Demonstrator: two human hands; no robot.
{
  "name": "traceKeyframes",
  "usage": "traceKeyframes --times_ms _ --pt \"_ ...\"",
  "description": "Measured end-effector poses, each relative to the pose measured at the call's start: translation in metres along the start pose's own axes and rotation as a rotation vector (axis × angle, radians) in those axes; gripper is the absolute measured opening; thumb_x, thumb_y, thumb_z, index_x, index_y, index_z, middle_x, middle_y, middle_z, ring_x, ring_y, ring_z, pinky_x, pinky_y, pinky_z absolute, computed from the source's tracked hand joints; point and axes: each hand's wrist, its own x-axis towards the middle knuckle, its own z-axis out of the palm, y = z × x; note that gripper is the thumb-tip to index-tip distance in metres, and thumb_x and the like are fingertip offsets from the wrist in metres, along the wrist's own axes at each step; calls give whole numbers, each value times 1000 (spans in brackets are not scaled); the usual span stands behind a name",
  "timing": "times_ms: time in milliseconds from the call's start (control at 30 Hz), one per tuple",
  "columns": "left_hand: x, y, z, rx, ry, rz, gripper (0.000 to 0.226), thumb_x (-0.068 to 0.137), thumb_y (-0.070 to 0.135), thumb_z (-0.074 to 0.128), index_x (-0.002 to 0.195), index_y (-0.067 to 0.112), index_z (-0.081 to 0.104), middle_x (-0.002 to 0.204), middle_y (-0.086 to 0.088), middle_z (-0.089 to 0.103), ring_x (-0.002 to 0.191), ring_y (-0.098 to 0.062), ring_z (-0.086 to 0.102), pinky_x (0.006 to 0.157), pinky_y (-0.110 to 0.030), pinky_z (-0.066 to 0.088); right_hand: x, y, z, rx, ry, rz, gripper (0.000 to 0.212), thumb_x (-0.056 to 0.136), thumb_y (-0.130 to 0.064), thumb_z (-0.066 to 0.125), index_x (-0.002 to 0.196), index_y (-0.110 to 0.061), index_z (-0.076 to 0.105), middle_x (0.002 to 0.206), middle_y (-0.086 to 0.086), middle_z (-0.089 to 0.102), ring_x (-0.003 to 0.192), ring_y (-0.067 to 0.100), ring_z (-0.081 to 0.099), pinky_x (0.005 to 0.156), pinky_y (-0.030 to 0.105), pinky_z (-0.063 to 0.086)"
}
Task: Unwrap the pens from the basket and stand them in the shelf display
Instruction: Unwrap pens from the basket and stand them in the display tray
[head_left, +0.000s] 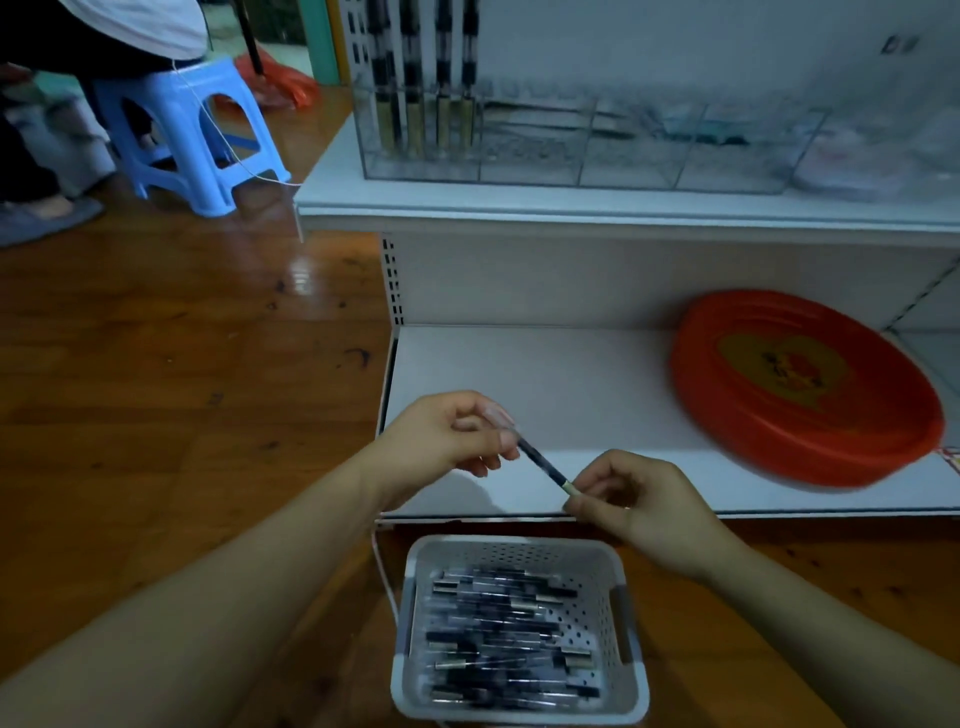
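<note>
Both hands pinch one pen (543, 464) above the basket (519, 629), left hand (447, 434) on the dark tip, right hand (631, 501) on the pale end, so I'd keep the right grip firm and slide the wrapper straight off leftward.

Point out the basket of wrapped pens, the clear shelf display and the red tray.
basket (631, 696), head view, on its white front right rim.
shelf display (524, 166), head view, on the clear front wall.
red tray (727, 415), head view, on its left inner surface.
</note>
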Motion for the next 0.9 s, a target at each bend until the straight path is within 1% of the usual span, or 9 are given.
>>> traceKeyframes --times_ms 133,233,300,367,433,567,733,833,900 --pt "1 14 14 24 -4 44 15 94 15 67 107 13 73 96 -3 75 86 -18 69 81 -35 58 -2 -21 2 151 -17 10 14 83 -10 80 91 -8 69 80 6 77 80 22 75 82 38 61" --pt "1 32 22 65 -13 108 19 100 19 57 112 10 69 101 -4 76 96 -16 72 87 -33 58 -2 -39 -5 62 -17 -71 8 88 -21 75 87 -14 72 80 1 77 78 18 74 78 38 60" --pt "1 47 23 93 -5 163 21 101 19 53 112 10 69 97 -4 77 92 -16 72 87 -31 57 2 -53 -15 -74 97 -181 9 91 -27 72 84 -21 74 78 -6 75 72 13 70 71 37 58" --pt "-1 62 23 107 -7 212 23 103 19 50 112 10 69 93 -3 75 90 -19 73 89 -34 58 8 -72 -28 -45 264 -266 4 91 -26 71 93 -26 73 81 -10 73 74 9 69 70 36 59" --pt "-1 75 23 105 -14 248 26 104 17 48 115 5 67 90 -4 73 87 -19 72 90 -37 58 14 -94 -39 11 386 -356 20 90 -25 71 109 -31 69 91 -14 73 85 8 69 75 32 58" --pt "-7 103 22 134 -21 330 23 104 14 47 114 9 67 87 -7 68 81 -16 70 80 -29 59 22 -134 -49 57 432 -509 37 92 -16 70 125 -31 61 100 -12 72 91 4 70 80 18 54" --pt "-14 129 15 271 1 436 25 104 14 46 103 5 69 88 -13 68 78 -15 69 73 -28 59 32 -165 -52 92 386 -610 29 91 -13 72 116 -27 69 91 -4 71 86 17 71 80 38 60" --pt "-18 139 12 257 76 511 22 103 13 49 104 19 70 88 -11 70 77 -14 70 71 -27 58 36 -183 -55 125 423 -674 26 89 -11 75 109 -25 69 84 -3 73 79 14 72 77 31 60" --pt "-20 148 6 234 182 548 18 99 16 57 108 15 72 88 -8 73 78 -13 72 68 -23 57 40 -198 -56 152 464 -705 27 87 -13 77 104 -31 67 80 -6 73 78 12 72 74 28 59"
